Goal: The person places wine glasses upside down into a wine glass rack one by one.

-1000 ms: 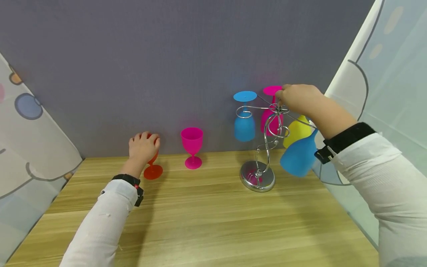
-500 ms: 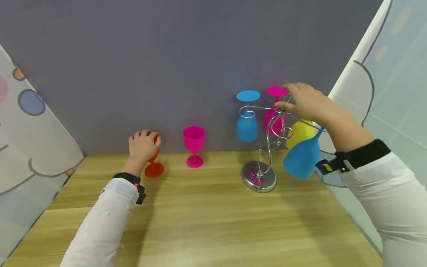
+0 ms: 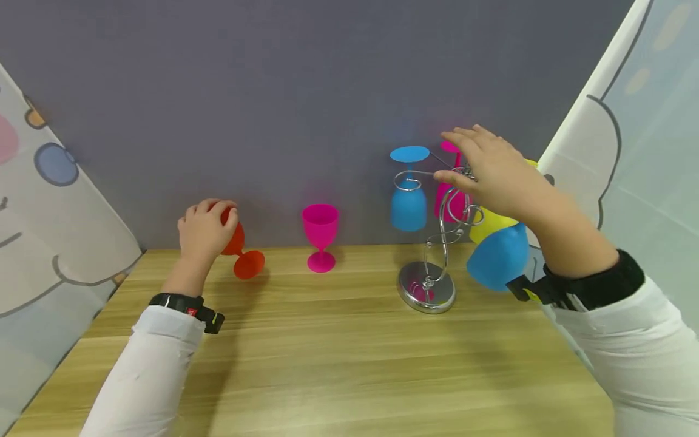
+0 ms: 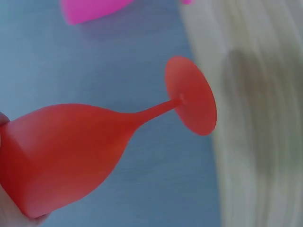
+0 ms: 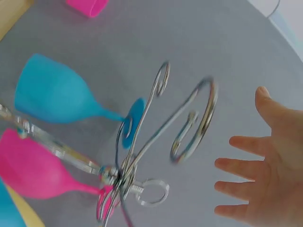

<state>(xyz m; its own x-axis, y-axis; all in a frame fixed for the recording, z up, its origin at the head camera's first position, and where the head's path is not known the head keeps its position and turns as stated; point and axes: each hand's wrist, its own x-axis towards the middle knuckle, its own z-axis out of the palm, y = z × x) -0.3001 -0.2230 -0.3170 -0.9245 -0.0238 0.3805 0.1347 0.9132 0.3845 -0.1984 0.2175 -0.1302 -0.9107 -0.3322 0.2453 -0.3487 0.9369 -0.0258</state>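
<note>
Left hand, left of centre in the head view: fingers curled round the bowl of the orange goblet, which is tilted, foot pointing right and lifted just above the wooden surface. Right hand, upper right: fingers spread straight, holding nothing, just beside the top loops of the wire rack. Blue, pink and yellow goblets hang upside down there. A pink goblet stands upright between both.
</note>
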